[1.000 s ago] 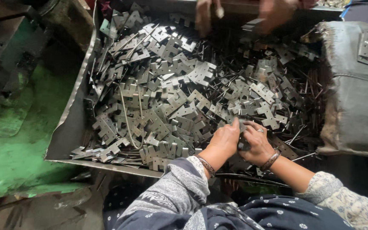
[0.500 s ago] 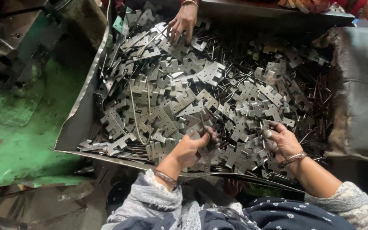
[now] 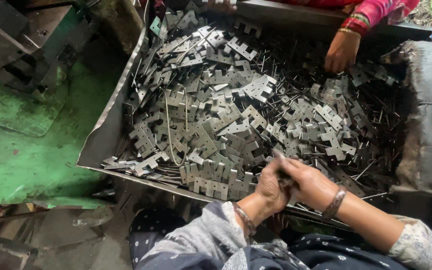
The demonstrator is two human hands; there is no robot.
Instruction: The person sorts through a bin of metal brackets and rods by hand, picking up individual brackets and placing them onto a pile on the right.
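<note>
A big metal tray [image 3: 107, 134] holds a heap of flat notched metal plates [image 3: 216, 115] mixed with thin metal pins [image 3: 376, 165]. My left hand [image 3: 270, 186] and my right hand [image 3: 310, 181] meet at the tray's near edge, fingers closed together around small metal pieces between them. What exactly they grip is mostly hidden by the fingers. Both wrists wear bangles. Grey and dotted dark sleeves cover my arms.
Another person's hand [image 3: 341, 50] in a pink sleeve reaches into the tray's far right side. A dark grey sack [image 3: 428, 120] lies at the tray's right. A green-stained floor [image 3: 21, 155] and dark machine parts [image 3: 21, 45] lie to the left.
My hands were together, then apart on the heap half a second ago; now they have come together again at the near edge. The other person's hand moved from the far middle to the far right.
</note>
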